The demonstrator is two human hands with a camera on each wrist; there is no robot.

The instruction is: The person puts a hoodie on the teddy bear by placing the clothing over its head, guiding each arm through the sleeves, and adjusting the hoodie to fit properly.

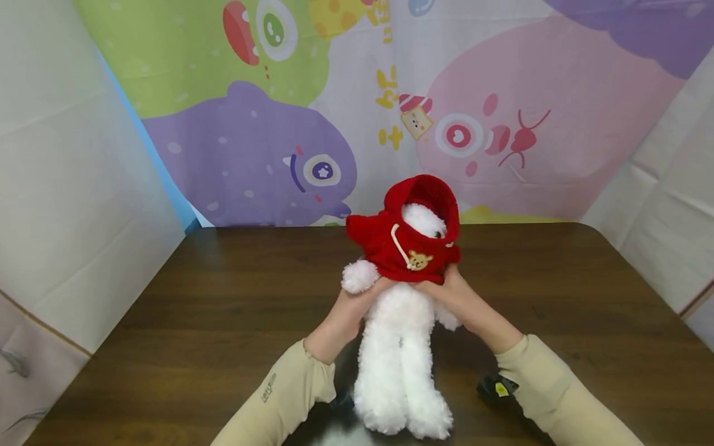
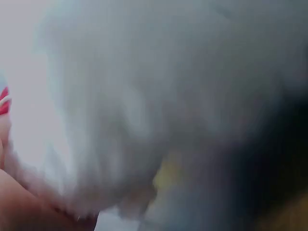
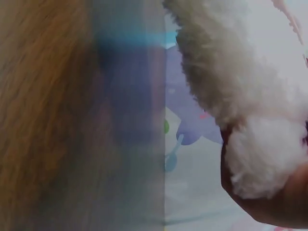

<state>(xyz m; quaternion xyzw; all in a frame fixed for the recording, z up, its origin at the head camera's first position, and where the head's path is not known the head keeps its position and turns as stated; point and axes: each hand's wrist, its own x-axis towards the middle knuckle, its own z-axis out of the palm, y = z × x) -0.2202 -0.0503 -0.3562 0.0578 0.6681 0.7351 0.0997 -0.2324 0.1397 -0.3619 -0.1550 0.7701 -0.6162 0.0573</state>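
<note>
A fluffy white plush toy (image 1: 398,347) is held up over the table, its legs hanging down. A small red hoodie (image 1: 379,248) with a bear patch covers its upper part, and the hood surrounds a partly hidden face. One white arm (image 1: 359,275) pokes out below the hem, outside the sleeve. My left hand (image 1: 348,313) and right hand (image 1: 460,297) grip the toy's body from both sides, just under the hem; many fingers are hidden behind it. White fur fills much of the blurred left wrist view. In the right wrist view, a fluffy paw (image 3: 264,156) lies against my right hand.
Beneath the toy is a dark wooden table (image 1: 251,297). A black object with a yellow mark (image 1: 501,389) sits by the right sleeve. A cartoon-printed cloth (image 1: 379,74) hangs behind the table, and pale cloth walls stand at both sides.
</note>
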